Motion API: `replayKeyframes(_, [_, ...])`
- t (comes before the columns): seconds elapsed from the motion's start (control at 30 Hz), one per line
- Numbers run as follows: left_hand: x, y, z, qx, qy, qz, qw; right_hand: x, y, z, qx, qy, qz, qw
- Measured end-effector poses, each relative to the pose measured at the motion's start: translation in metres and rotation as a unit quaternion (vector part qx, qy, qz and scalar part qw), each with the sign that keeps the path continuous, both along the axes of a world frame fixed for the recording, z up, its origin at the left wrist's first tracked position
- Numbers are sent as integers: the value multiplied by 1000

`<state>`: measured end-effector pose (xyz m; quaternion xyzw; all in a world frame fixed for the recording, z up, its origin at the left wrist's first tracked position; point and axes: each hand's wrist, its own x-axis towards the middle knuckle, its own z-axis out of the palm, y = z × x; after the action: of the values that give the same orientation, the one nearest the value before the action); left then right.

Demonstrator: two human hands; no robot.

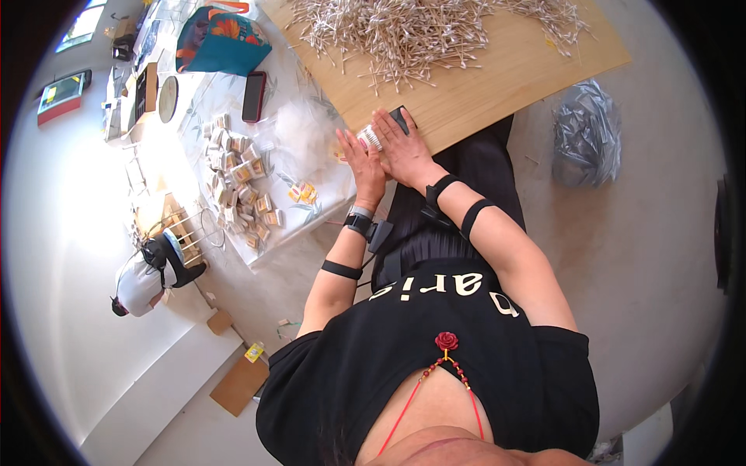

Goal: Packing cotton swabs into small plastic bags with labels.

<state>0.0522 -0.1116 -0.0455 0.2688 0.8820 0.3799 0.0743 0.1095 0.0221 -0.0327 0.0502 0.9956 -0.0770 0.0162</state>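
Could pass rightward from the right hand along bare wooden board, between heaped cotton swabs and near edge. Blocked ahead by that heap, leftward by crumpled translucent plastic, then piled small boxes (plus a phone, farther off).

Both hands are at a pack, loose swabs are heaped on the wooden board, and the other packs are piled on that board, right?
Wrong about the other packs: the head view shows them piled on the white patterned tablecloth, left of the wooden board. The rest stands.
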Motion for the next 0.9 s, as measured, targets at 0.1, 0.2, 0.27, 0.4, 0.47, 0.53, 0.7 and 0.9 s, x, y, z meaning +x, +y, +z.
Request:
replayKeyframes(0.1, [-9,-11,2,-1,-25,2,1000,-1,2,-1,-19,28,0,999])
replayKeyframes(0.2, [-16,-16,13,-109,153,15,982,4,5,-4,-32,42,2,999])
replayKeyframes(0.27, [-12,2,44,-164,90,28,982,13,15,-8,-35,37,-10,999])
replayKeyframes(0.4, [-27,10,57,-172,90,-11,981,10,11,-1,-38,50,-7,998])
replayKeyframes(0.47, [-34,16,59,-216,87,-15,972,10,11,-1,-41,51,-10,998])
replayKeyframes(0.53, [-42,23,61,-259,82,-20,962,10,11,-4,-47,49,-9,998])
replayKeyframes(0.7, [-62,42,66,-420,18,-76,904,11,12,-4,-68,48,-6,997])
replayKeyframes(0.9, [-74,71,76,-506,-33,-122,853,12,14,-6,-88,53,-7,995])
